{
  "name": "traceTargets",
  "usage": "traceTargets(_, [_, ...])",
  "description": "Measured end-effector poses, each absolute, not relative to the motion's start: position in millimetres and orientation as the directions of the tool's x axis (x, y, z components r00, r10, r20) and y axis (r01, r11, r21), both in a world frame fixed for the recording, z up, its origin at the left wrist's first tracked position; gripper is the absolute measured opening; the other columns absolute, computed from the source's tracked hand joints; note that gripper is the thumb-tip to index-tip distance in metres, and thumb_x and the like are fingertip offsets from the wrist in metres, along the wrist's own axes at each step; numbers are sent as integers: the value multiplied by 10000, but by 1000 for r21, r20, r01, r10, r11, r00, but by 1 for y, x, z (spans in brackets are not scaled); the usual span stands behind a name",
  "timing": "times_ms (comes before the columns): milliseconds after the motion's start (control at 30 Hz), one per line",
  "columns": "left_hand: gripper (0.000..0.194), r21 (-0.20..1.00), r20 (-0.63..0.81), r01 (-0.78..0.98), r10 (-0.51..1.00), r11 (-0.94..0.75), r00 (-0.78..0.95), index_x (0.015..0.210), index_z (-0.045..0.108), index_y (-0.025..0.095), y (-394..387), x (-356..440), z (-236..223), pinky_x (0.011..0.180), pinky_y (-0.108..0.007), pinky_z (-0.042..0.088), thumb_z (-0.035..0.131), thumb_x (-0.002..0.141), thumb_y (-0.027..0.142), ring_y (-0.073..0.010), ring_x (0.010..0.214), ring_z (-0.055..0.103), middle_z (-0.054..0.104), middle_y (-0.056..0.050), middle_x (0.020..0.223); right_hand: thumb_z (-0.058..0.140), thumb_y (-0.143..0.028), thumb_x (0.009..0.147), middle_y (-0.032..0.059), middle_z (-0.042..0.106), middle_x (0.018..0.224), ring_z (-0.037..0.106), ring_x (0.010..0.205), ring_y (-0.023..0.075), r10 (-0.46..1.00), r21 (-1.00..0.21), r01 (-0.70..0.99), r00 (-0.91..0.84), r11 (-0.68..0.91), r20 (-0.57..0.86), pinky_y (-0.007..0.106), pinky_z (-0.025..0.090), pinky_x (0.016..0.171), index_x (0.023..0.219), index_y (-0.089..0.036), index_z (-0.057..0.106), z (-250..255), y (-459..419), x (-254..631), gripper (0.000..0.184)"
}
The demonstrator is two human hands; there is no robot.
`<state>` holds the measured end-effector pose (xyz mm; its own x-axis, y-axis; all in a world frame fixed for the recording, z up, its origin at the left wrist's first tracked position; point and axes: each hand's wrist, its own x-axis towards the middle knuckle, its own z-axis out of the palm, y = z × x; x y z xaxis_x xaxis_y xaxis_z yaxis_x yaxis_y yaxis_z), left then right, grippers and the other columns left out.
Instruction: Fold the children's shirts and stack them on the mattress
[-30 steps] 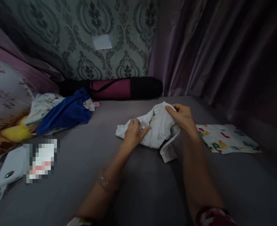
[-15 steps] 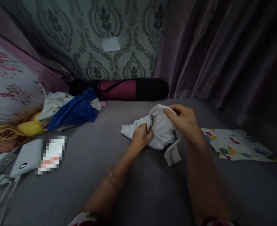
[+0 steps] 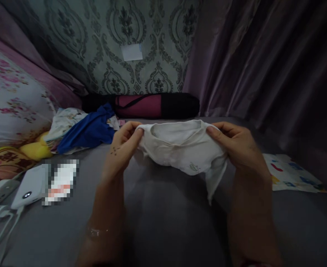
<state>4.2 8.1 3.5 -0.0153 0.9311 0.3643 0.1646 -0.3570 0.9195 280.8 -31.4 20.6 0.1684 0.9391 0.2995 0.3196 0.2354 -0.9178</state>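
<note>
A small white shirt [image 3: 177,150] with a green print on its front hangs stretched between my hands above the grey sheet. My left hand [image 3: 124,144] pinches one shoulder beside the neckline, thumb on top. On the other side, my right hand [image 3: 233,142] grips the opposite shoulder the same way. The neck opening faces up and toward me, and one sleeve dangles below my right hand. Beyond my right wrist lies a folded white cloth with colourful prints [image 3: 294,176], partly hidden by my forearm.
At the left lie a blue garment [image 3: 87,129], a yellow plush toy [image 3: 35,150], a white power bank [image 3: 31,187] and a power strip [image 3: 2,191] with cables. A black and maroon roll bag [image 3: 141,105] rests along the wall. Curtains [image 3: 252,55] hang at the right.
The white shirt was bunched up near the sheet and is now spread out by its shoulders. My left hand has moved left and up; my right hand has shifted slightly right.
</note>
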Motion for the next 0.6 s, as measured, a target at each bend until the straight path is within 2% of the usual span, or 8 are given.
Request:
traceTargets(67, [248,903,364,217,929,-370,66,928,648,199,1,-3,10,571,-220,418,634,771,392,-141,696,545,622,-18,799,686,-577,732,41,702,770,632,675,192,963,-924,331,117,194,245,286,470,534,848,-229,720,19,-30,284,368])
traceTargets(233, [325,899,212,327,942,-292,259,913,693,187,15,-7,-7,582,-224,423,705,724,451,-170,747,574,663,-37,836,683,-574,712,40,702,742,612,660,178,990,-898,419,-22,134,137,272,456,546,765,-203,723,7,-14,288,376])
traceTargets(400, [334,915,164,320,952,-245,259,850,701,165,27,-1,-22,553,-218,389,728,698,461,-149,677,550,649,-28,756,678,-557,711,43,711,774,612,694,181,984,-857,485,-56,176,170,279,466,593,797,-187,740,-2,-4,288,384])
traceTargets(600, [332,941,123,287,972,-178,201,809,691,161,39,-4,-39,489,-208,337,723,709,477,-112,568,486,590,-16,652,691,-521,701,41,720,812,618,709,172,981,-865,463,-62,193,185,271,471,609,877,-189,747,-12,4,292,379])
